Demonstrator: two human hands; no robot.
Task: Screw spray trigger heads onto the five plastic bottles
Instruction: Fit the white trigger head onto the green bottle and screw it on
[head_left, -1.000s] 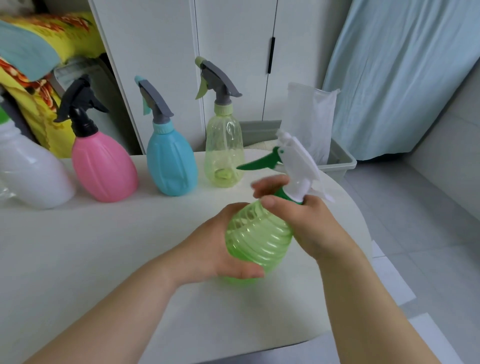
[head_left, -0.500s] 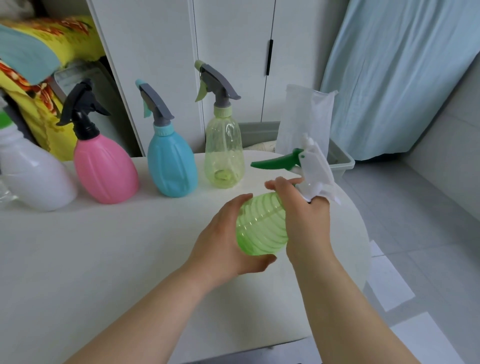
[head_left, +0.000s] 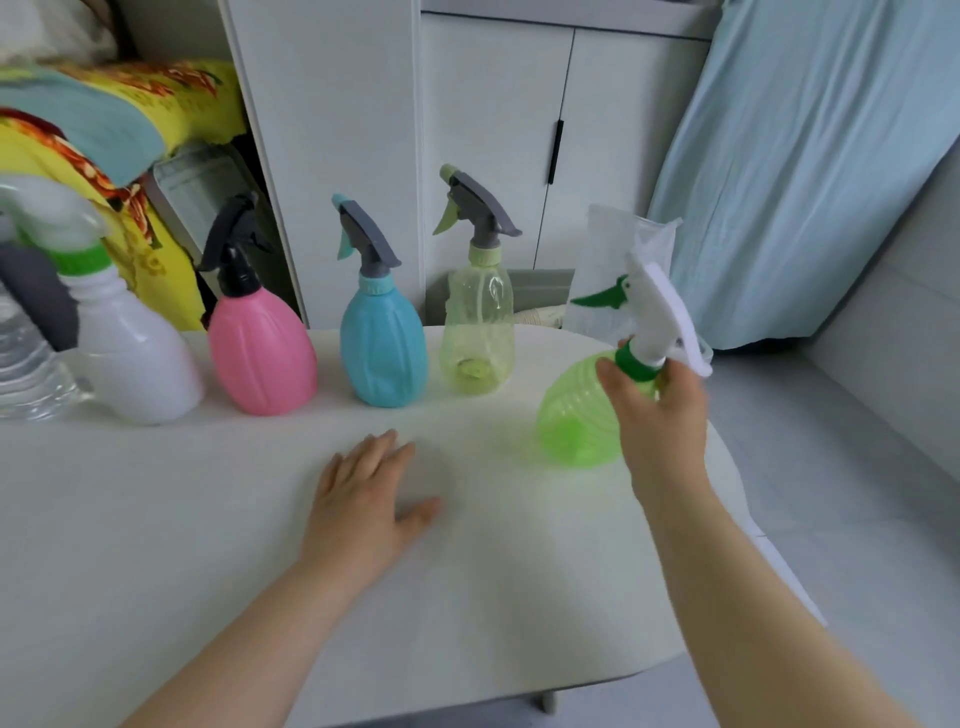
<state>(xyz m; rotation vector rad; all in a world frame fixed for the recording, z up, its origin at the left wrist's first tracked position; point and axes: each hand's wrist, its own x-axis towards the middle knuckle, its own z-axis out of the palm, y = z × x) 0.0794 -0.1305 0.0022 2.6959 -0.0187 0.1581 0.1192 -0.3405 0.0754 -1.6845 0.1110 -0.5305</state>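
My right hand (head_left: 655, 415) grips the neck of a round green ribbed bottle (head_left: 576, 415) that carries a white trigger head (head_left: 657, 312) with a green lever. The bottle stands tilted at the right end of the white table (head_left: 467, 571). My left hand (head_left: 366, 499) lies flat and open on the tabletop, holding nothing. Along the back stand a white bottle (head_left: 135, 358), a pink bottle (head_left: 260, 353), a blue bottle (head_left: 382, 348) and a pale yellow-green bottle (head_left: 478, 332), each with a trigger head on top.
A clear water bottle (head_left: 26, 364) sits at the far left edge. White cupboards (head_left: 493, 156) rise behind the table, with a grey bin and plastic bag (head_left: 602, 280) beside them. A blue curtain (head_left: 805, 156) hangs at the right. The table's rounded right edge is close to the green bottle.
My left hand has let go of the green bottle and dropped flat onto the table. My right hand has carried the bottle right and back, toward the row's end.
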